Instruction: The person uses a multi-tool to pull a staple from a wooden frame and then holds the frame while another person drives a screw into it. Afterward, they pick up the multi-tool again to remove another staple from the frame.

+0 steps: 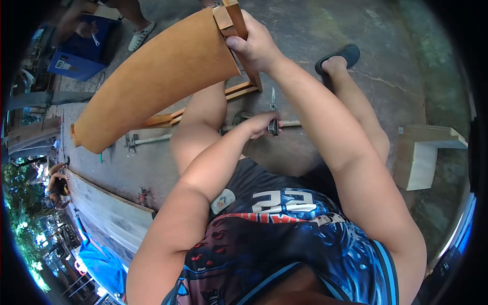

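Note:
My right hand (254,46) is closed around a wooden upright of a furniture frame (238,23), its thumb pressed near a small wood block. Joined to that frame is a wide, curved brown panel (162,71), tilted across the upper left. Lower down, my left hand (264,124) grips what look like pliers (273,104), their pointed silver jaws directed away from me. The pliers are apart from the curved panel. Behind my left hand, a long bar clamp (152,139) lies on the floor, partly hidden by my leg.
A blue box (84,56) stands at upper left, beside another person's hand (89,29) with a silver tool and a foot in a light clog (141,36). A brown-and-white box (422,162) sits at right. One more person (58,183) crouches by a long board (107,203).

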The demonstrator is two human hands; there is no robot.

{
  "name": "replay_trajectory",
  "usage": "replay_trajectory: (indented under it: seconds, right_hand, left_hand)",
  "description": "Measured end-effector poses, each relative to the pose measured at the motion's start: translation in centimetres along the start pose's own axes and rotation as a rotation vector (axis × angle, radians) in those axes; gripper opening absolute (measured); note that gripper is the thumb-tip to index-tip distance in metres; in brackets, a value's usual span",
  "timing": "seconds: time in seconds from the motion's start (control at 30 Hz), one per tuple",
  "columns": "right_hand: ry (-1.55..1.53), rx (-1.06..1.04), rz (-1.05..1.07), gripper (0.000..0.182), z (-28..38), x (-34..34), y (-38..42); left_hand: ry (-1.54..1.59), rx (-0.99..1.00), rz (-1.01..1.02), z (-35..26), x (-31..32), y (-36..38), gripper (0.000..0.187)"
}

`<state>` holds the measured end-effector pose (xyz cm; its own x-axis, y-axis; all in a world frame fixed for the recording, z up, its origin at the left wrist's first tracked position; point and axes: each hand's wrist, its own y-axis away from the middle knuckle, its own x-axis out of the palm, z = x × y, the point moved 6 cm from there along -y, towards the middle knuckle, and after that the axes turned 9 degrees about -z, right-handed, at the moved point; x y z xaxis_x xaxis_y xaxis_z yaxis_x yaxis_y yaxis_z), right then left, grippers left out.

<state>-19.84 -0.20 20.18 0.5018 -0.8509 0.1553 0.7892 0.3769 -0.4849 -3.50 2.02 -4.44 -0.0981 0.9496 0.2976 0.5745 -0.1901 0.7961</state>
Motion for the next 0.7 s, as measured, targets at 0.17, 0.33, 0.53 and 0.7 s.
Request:
replay_trajectory:
  seconds: [0.17, 0.33, 0.53, 0.7]
  right_hand:
    - [0.150, -0.108, -0.106, 0.093, 0.8, -0.6, 2.0]
    - [0.096, -0.125, -0.270, 0.088, 2.6, 0.6, 3.3]
    - [0.161, -0.113, -0.172, 0.083, 3.0, 0.9, 2.1]
    - [0.295, -0.102, -0.118, 0.076, 4.5, -0.5, 2.6]
  left_hand:
    - [-0.066, 0.018, 0.097, 2.1, 1.8, 0.4, 0.024]
    - [-0.190, 0.108, 0.062, 0.8, -0.3, 1.4, 0.027]
    - [-0.332, 0.040, 0.036, 1.3, -1.5, 2.3, 0.026]
    - [-0.374, 0.037, 0.057, 1.3, -1.2, 2.0, 0.021]
